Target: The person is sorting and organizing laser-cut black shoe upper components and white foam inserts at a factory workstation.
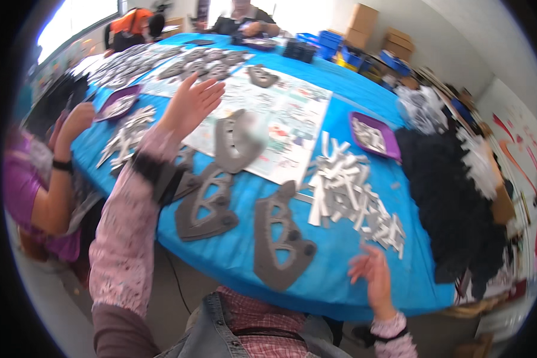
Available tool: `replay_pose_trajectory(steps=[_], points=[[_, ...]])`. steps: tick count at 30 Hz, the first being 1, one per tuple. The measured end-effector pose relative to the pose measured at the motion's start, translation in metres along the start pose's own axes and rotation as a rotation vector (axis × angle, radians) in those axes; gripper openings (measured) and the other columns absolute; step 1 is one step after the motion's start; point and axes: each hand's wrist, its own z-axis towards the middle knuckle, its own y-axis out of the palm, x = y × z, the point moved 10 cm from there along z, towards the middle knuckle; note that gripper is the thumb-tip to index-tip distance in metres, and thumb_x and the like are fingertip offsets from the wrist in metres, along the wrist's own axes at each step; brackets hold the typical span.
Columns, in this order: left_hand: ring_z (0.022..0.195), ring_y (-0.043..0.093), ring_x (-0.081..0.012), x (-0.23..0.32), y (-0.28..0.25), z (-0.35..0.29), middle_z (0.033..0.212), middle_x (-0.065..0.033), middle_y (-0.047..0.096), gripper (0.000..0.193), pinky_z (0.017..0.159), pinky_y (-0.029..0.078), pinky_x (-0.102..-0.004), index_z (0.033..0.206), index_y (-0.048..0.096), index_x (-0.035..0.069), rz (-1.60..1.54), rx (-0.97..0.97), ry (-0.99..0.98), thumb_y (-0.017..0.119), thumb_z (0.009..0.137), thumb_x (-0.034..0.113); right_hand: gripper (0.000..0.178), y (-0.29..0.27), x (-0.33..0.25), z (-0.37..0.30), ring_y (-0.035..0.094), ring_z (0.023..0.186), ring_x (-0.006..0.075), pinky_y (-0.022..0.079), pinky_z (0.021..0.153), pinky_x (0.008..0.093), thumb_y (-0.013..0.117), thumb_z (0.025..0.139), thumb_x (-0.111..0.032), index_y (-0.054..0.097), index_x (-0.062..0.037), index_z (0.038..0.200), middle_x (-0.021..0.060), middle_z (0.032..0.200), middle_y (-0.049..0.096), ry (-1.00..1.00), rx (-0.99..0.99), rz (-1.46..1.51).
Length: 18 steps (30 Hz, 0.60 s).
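My left hand (194,102) reaches over the table with its fingers stretched out and nothing in it. Just right of it, a grey foam-like piece with cut-out slots (225,143) lies over the near edge of a printed white sheet (292,134); its right side is blurred. Two similar grey pieces with large openings, one at the middle left (209,209) and one nearer me (280,244), rest on the blue cover. My right hand (373,275) hovers by the front edge, fingers loosely bent and apart, holding nothing visible. Beyond it spreads a heap of white and grey strips (346,185).
Purple trays of small pieces stand right (376,136) and left (120,102). Many grey pieces (206,62) cover the far sheets. Black material (441,203) lines the right edge. A co-worker's hand (77,122) is at the left; two people are at the far side.
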Motion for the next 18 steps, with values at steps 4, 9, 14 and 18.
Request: replay_pose_trajectory(steps=[4, 9, 14, 18], points=[[0.132, 0.036, -0.0253, -0.045, 0.086, -0.115, 0.141, -0.0176, 0.038, 0.053, 0.110, 0.028, -0.0378, 0.138, 0.032, -0.002, 0.159, -0.389, -0.011, 0.027, 0.099, 0.033, 0.050, -0.072, -0.091, 0.083, 0.053, 0.100, 0.0202, 0.044, 0.082, 0.0303, 0.059, 0.089, -0.032, 0.045, -0.0030, 0.126, 0.0124, 0.111, 0.055, -0.360, 0.140, -0.717], [0.124, 0.044, -0.0337, -0.077, 0.111, -0.199, 0.138, -0.0217, 0.040, 0.064, 0.106, 0.032, -0.0439, 0.140, 0.028, -0.003, 0.258, -0.353, -0.204, 0.033, 0.096, 0.044, 0.087, -0.168, -0.186, 0.227, 0.039, 0.123, 0.0346, 0.037, 0.098, 0.0456, 0.071, 0.072, -0.049, 0.033, -0.0115, 0.140, 0.0196, 0.130, 0.044, -0.437, 0.437, -1.644], [0.117, 0.051, -0.0323, -0.050, 0.094, -0.216, 0.130, -0.0217, 0.049, 0.061, 0.104, 0.035, -0.0444, 0.137, 0.033, -0.003, 0.199, -0.296, -0.127, 0.033, 0.096, 0.042, 0.075, -0.254, -0.199, 0.283, 0.054, 0.113, 0.0330, 0.042, 0.094, 0.0442, 0.064, 0.080, -0.031, 0.026, -0.0148, 0.143, 0.0204, 0.127, 0.051, 0.058, 0.470, -1.733], [0.106, 0.058, -0.0285, -0.033, 0.056, -0.217, 0.115, -0.0160, 0.059, 0.055, 0.094, 0.044, -0.0421, 0.132, 0.040, -0.003, 0.125, -0.070, -0.027, 0.033, 0.097, 0.038, 0.059, -0.281, -0.179, 0.315, 0.055, 0.111, 0.0351, 0.043, 0.093, 0.0443, 0.046, 0.084, -0.009, 0.030, -0.0097, 0.140, 0.0222, 0.120, 0.057, 0.173, 0.408, -1.734]])
